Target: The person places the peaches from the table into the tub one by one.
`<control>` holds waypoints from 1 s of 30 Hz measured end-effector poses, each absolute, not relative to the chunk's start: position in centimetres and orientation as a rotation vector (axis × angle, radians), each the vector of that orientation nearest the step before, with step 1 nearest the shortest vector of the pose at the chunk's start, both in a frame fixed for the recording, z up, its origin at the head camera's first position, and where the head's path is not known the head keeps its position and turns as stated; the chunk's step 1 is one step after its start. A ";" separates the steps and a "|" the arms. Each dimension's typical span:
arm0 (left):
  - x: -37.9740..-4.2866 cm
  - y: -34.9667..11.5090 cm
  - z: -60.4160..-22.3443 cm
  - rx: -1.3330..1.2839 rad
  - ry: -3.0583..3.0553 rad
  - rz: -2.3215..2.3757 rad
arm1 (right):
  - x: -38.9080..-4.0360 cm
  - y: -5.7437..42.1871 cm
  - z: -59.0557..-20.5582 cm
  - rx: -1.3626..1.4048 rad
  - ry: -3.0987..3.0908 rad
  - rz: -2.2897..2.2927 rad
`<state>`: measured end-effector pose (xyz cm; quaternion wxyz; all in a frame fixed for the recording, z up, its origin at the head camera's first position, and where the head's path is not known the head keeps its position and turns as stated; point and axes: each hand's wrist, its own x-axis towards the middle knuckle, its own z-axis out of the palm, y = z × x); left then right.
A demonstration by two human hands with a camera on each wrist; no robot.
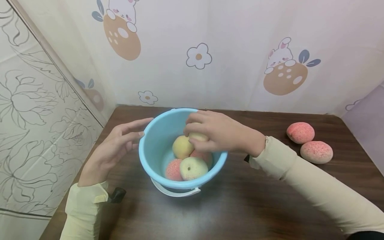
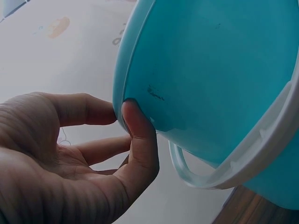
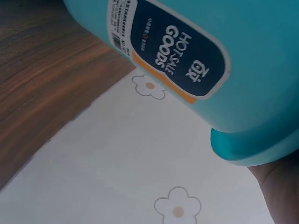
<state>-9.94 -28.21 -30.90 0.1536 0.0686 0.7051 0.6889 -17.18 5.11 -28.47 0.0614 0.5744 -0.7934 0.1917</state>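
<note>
A light blue bucket (image 1: 144,156) stands on the brown table, tilted toward the camera in the head view. My left hand (image 1: 115,146) pinches its left rim between thumb and finger; the left wrist view shows this hand (image 2: 88,154) at the bucket's rim (image 2: 122,70). Over the right side of the opening, my right hand (image 1: 220,131) grips a pale yellow round fruit (image 1: 198,136), partly hidden by the fingers. Inside the bucket lie a yellow fruit (image 1: 181,147), a pale green fruit (image 1: 193,169) and pink speckled fruits (image 1: 173,170). The right wrist view shows the bucket's outer label (image 3: 180,56).
Two pink speckled fruits (image 1: 301,132) lie close together on the right of the table (image 1: 240,200). A white handle (image 1: 174,192) hangs at the bucket's front. Behind the table rises a patterned curtain (image 1: 234,33), with a flower-drawn panel (image 1: 36,116) on the left.
</note>
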 end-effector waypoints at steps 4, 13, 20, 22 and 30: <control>-9.9 -28.3 -30.8 0.178 2.033 1.968 | -17.2 5.0 -28.5 1.735 -2.531 0.584; -9.7 -28.4 -30.9 0.177 2.042 1.966 | -16.9 4.1 -28.1 1.744 -2.746 0.434; -9.6 -28.3 -31.1 0.177 2.034 1.974 | -16.6 3.7 -28.1 1.722 -2.799 0.288; -9.7 -28.3 -31.0 0.185 2.034 1.975 | -16.6 3.7 -28.1 1.714 -2.799 0.269; -9.9 -28.2 -30.9 0.195 2.048 1.956 | -16.5 3.8 -28.0 1.672 -2.819 0.224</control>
